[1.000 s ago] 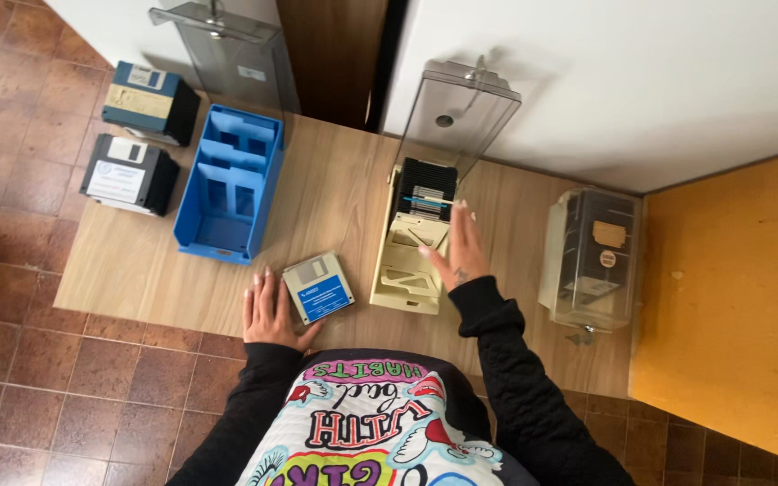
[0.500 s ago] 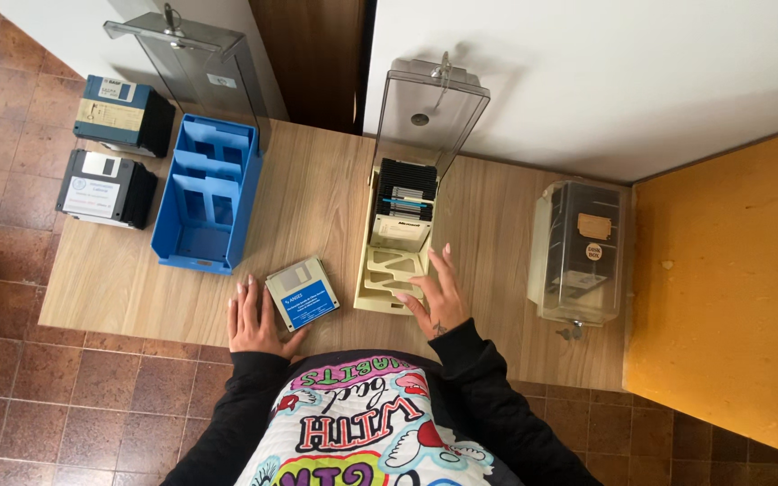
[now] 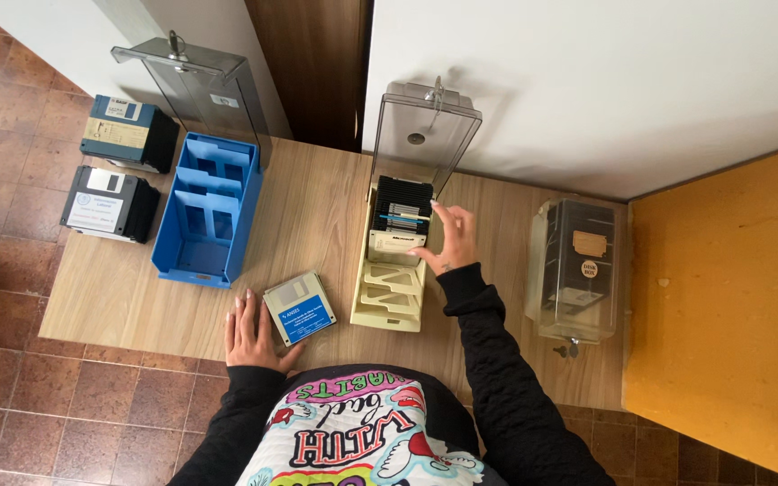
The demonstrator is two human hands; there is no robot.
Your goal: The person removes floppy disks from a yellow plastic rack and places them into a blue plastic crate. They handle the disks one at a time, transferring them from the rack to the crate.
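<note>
Two hands are at work: the right hand (image 3: 450, 241), fingers loosely spread, touches the row of disks (image 3: 402, 207) standing at the back of the cream box (image 3: 391, 286), mid-tabletop. The left hand (image 3: 249, 328) lies flat and open by the front edge, beside a disk stack (image 3: 299, 307). Best to tilt one disk forward by its top edge and pinch it alone.
</note>
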